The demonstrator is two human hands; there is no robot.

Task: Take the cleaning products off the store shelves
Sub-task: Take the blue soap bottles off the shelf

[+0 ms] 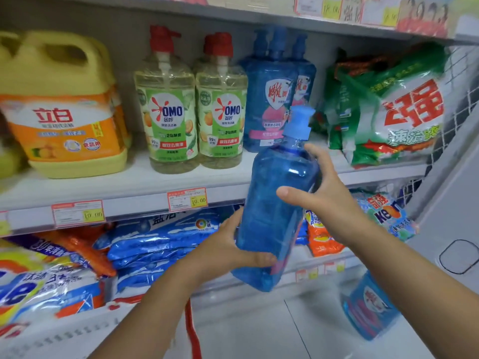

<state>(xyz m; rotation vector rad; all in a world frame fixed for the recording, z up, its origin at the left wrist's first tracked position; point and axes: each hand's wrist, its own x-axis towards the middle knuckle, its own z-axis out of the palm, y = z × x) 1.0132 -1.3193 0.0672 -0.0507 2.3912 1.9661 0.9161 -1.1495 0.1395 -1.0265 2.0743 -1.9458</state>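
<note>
A blue pump bottle [272,203] is held off the shelf, in front of its edge, tilted slightly right at the top. My left hand [228,247] grips its lower part from the left, thumb across the front. My right hand [318,195] wraps its upper side from the right. Behind it on the middle shelf [145,195] stand more blue pump bottles [269,99], two green-labelled OMO bottles [194,110] with red pumps, a yellow jug [62,110] with an orange label and green-white powder bags [388,112].
Blue, orange and white detergent bags [155,244] fill the lower shelf. Another blue bottle [370,307] sits low at the right, under my right forearm. Price tags [187,199] line the shelf edges. A wire mesh panel [461,81] closes the shelf's right end. Pale tiled floor lies below.
</note>
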